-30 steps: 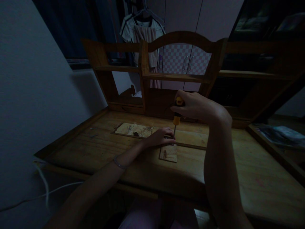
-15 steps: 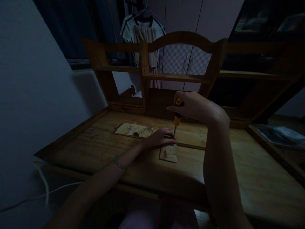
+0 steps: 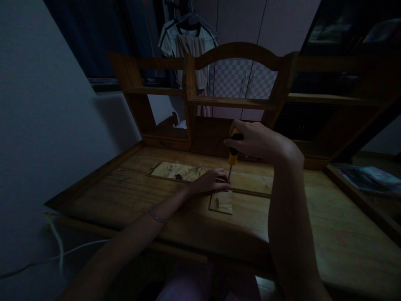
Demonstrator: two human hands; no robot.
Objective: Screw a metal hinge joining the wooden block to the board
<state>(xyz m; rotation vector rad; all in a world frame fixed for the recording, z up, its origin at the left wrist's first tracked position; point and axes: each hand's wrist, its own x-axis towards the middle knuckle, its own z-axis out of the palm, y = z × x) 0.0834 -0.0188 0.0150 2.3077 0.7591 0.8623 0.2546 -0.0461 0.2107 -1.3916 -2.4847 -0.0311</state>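
Observation:
My right hand is wrapped round the yellow-and-black handle of a screwdriver, which stands nearly upright with its shaft pointing down. The screwdriver's tip ends at the fingers of my left hand, where a small dark metal piece partly shows. My left fingers are curled close about that spot, and they hide most of what is under them. Below them a small wooden board juts toward me. Crossing behind it lies a long wooden board, its left part pale, rough and stained.
All this rests on a wooden desk. Thin small pieces lie at its left. A wooden shelf unit rises along the back edge. Flat packets sit beyond the right ledge, and a white cable hangs at the left.
My right fingers loosened a little on the screwdriver handle, thumb extended, then closed round it again. The left hand and the boards stay in place.

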